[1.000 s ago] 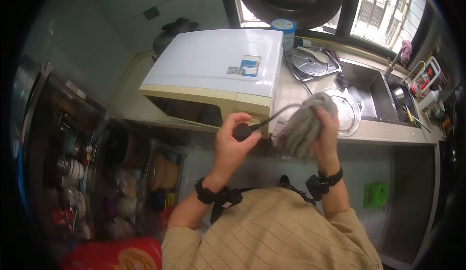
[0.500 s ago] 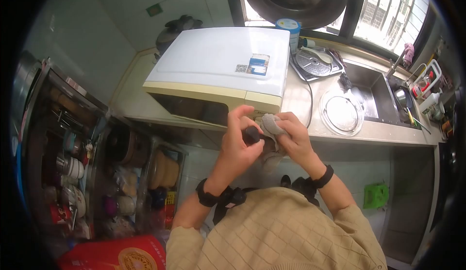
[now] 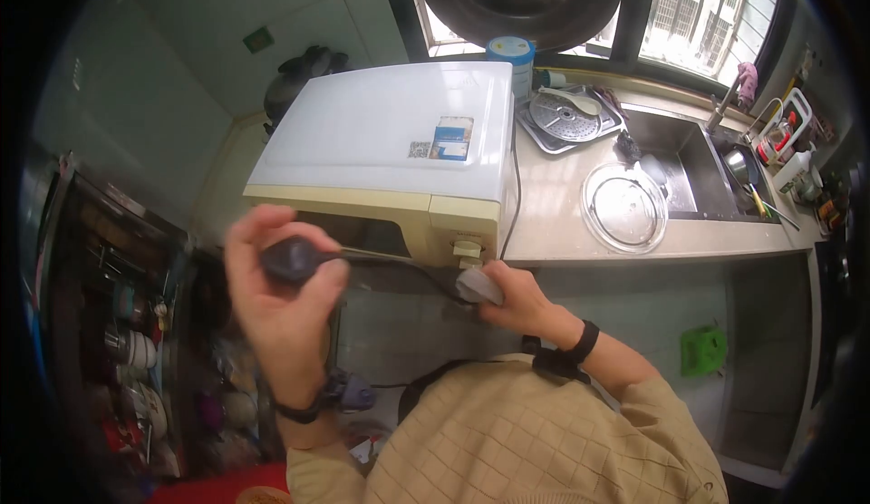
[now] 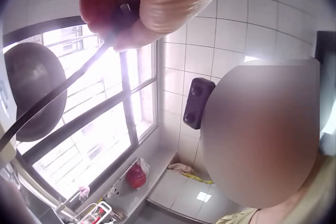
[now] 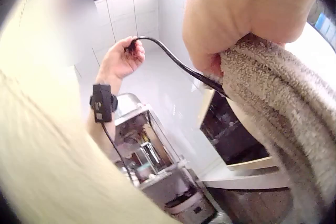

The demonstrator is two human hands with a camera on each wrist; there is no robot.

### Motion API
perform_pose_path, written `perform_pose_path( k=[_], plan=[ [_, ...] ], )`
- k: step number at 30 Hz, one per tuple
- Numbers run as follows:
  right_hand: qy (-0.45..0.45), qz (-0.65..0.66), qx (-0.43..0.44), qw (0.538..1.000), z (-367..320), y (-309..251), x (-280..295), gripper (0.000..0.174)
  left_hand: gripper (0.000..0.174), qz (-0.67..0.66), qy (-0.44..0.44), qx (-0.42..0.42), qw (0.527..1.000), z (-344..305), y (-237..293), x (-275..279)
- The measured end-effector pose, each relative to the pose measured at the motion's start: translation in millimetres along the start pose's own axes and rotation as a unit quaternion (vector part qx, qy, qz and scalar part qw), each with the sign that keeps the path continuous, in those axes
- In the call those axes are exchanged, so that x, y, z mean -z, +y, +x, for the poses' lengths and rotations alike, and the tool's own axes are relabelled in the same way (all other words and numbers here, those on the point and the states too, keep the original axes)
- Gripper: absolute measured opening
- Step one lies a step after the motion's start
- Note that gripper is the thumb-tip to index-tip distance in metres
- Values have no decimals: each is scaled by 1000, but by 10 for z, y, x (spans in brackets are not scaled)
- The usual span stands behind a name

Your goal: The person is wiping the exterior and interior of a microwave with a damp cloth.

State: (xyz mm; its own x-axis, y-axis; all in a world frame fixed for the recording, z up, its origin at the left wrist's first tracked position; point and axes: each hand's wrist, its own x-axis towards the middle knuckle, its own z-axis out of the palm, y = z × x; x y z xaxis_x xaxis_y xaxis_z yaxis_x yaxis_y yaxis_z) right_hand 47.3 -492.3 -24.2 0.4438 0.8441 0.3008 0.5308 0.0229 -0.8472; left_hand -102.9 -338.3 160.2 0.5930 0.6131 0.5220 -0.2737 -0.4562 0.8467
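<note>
The white-topped microwave oven with a cream front stood on the pale counter. In front of its door, raised off the counter, the left hand held the black power plug, its fingers curled round it and the thumb pressed to its side. The thin black cord ran from the plug to the right hand, just below the microwave's knobs. There the right hand gripped the grey terry cloth, its thumb and fingers closed narrowly on the fabric, and the cord passed into the folds; in the right wrist view the cloth hung down from the grip.

To the right of the microwave lay the round clear glass plate, and beyond it was the steel sink. Nearer the microwave's back right corner, the perforated metal disc rested on the silver tray, with the blue-and-white tub close by. Behind the microwave, the large dark wok stood upright against the window, and the dark lidded pot sat at its back left.
</note>
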Motion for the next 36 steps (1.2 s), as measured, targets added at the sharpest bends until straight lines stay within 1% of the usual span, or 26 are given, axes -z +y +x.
perform_pose_path(
  k=[1,2,3,4,6,8,9,10,12,14,15,16,18,19,20,21,22,23,25,26,28,30,31,32,34,36],
  plan=[
    [31,47,16,998,5,7,11,36,48,4,2,0,1000,30,26,13],
    [30,48,15,998,-7,-24,43,36,46,60,-38,13,997,40,43,30],
    [56,210,-1,976,50,-125,114,35,44,125,-74,25,989,69,68,37],
    [82,363,-21,928,84,-169,174,35,38,180,-112,-4,977,105,32,21],
    [66,362,-12,930,145,-180,243,36,34,218,-163,-4,962,96,92,-102],
    [-15,547,75,834,254,-340,294,40,34,237,-175,-74,953,107,37,-172],
    [-47,417,143,896,366,-404,223,46,34,234,-193,-109,947,135,93,-258],
    [-55,421,176,888,454,-386,108,45,34,228,-211,-142,940,151,143,-354],
    [-87,413,49,905,444,-492,96,44,33,232,-209,-144,939,192,141,-394],
    [-56,373,62,924,413,-463,122,45,35,198,-245,-77,946,221,110,-435],
    [-26,333,81,939,453,-428,160,46,38,154,-200,-30,967,239,110,-383],
    [-27,335,84,938,461,-377,226,46,38,158,-199,-30,967,249,74,-343],
    [-31,169,176,969,426,-248,379,51,43,84,-134,-38,987,274,15,-325],
    [-30,127,165,978,388,-252,451,52,42,76,-71,-42,994,285,76,-342],
    [-32,127,166,977,387,-177,523,52,37,0,87,2,996,372,203,-342],
    [-49,93,125,986,358,-83,559,48,33,50,88,-35,994,412,127,-277],
    [-71,59,88,992,338,37,598,44,33,2,121,-49,991,512,154,-112],
    [-86,58,92,990,331,226,623,44,35,-24,204,-43,978,668,201,2],
    [37,-6,81,996,276,628,577,39,37,-3,190,-22,982,748,85,203],
    [27,-4,86,996,303,745,613,39,36,11,193,-1,981,834,34,270],
    [134,-10,96,986,323,894,673,35,34,5,234,-31,972,1033,-17,630],
    [189,15,14,982,371,994,787,29,31,1,286,-69,956,1100,-18,785],
    [192,91,-73,974,370,942,899,27,29,-11,302,-56,951,1125,-41,920],
    [261,235,-75,933,450,1041,1017,28,28,-24,319,-49,946,1163,-73,1068],
    [278,292,-63,913,514,905,1120,32,27,-29,322,-22,946,1128,-372,1221],
    [276,284,-35,917,729,630,1211,33,24,-44,301,14,952,1088,-443,1255]
  ],
)
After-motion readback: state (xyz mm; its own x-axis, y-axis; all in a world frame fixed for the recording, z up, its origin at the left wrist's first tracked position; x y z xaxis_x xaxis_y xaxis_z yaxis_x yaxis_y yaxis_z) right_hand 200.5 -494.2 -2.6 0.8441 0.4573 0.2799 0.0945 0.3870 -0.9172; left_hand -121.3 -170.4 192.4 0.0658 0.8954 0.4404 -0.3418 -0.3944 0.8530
